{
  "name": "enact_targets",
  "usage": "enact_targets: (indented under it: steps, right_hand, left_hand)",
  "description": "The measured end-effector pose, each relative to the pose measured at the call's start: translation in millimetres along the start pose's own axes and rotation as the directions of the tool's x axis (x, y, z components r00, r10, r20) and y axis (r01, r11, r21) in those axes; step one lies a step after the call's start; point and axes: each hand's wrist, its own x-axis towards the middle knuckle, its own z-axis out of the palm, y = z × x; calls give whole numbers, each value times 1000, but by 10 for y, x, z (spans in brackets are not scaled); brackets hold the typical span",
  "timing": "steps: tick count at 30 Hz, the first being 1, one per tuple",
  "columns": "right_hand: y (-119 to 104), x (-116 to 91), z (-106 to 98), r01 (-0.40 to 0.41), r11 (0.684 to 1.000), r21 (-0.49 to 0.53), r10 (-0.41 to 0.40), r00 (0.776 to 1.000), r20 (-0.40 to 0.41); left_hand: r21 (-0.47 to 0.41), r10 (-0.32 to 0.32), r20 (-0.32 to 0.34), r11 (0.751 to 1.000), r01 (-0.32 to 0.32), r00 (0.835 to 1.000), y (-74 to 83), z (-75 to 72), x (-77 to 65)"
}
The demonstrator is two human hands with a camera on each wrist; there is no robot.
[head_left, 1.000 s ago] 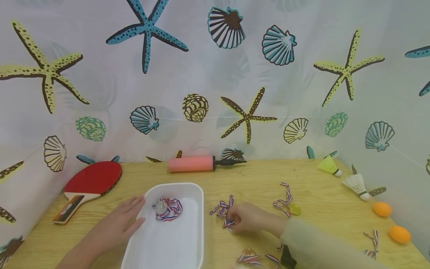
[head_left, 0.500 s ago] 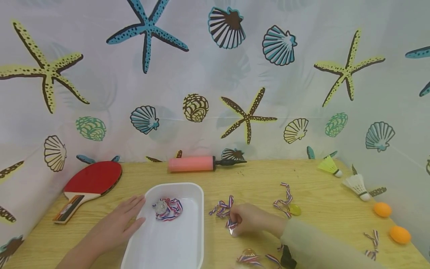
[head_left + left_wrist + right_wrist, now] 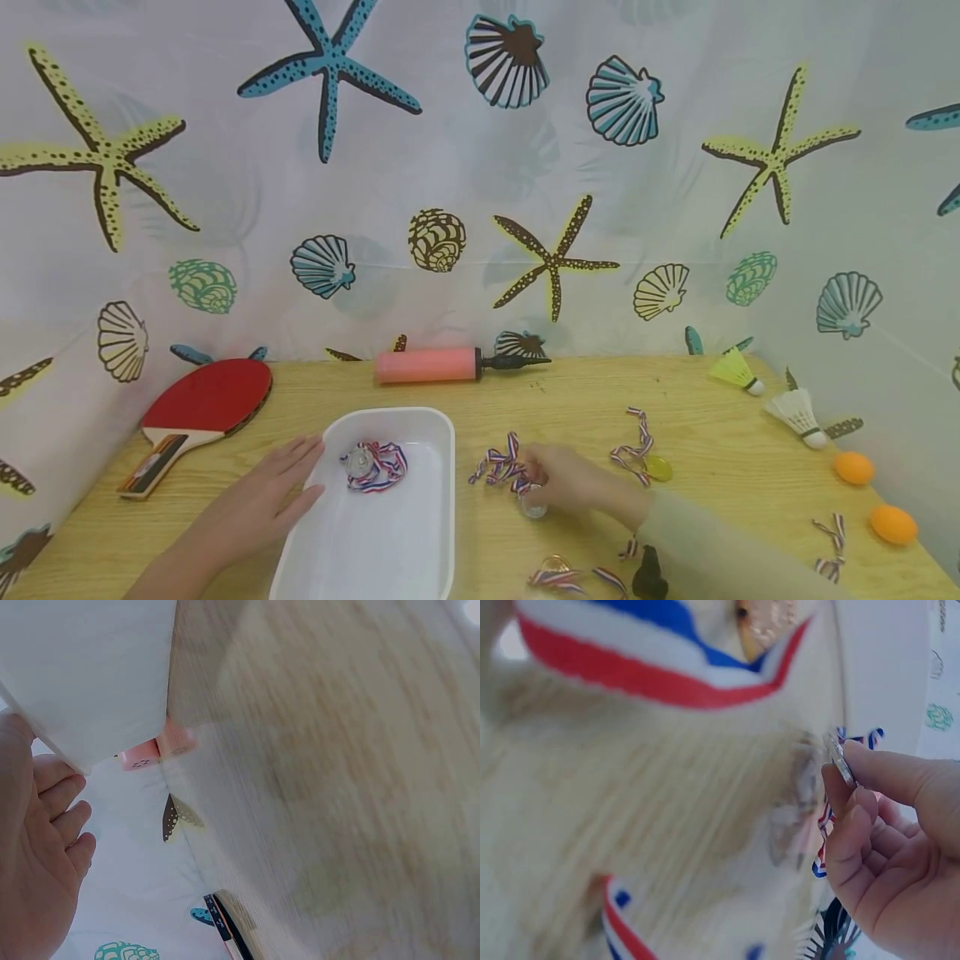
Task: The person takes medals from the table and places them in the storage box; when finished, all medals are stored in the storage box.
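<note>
A white tray stands at centre-left, holding a silver medal with a red, white and blue ribbon. My left hand rests at the tray's left rim, fingers extended; the left wrist view has the fingertips touching that edge. Right of the tray, my right hand pinches another silver medal between thumb and index finger. This medal is edge-on in the right wrist view, just above the table. Its striped ribbon lies bunched to the left of the hand.
Nearer me lie a gold-coloured medal and a black object of unclear kind. Another gold medal is farther right. A table tennis bat, pink hand pump, shuttlecocks and orange balls surround the work area.
My right hand has shifted slightly right with the pinched medal, whose face now shows below the fingers. Its ribbon has moved a little. The left hand and tray have stayed still.
</note>
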Motion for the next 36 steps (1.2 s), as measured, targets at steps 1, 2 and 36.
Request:
enact_targets:
  steps: [1,2,36]
  right_hand:
    - [8,-3,-20,-4,1000,6,4,1000,-4]
    - [12,-7,-41,-1,1000,16,1,1000,-9]
    - [-343,-259,-963,84,925,371,-1,976,-219]
  left_hand:
    - [-1,-2,2,1000,2,1000,2,-4,-1]
    - [-2,-4,1,1000,4,1000,3,-7,-2]
    - [17,-1,-1,1000,1,1000,-19,16,10]
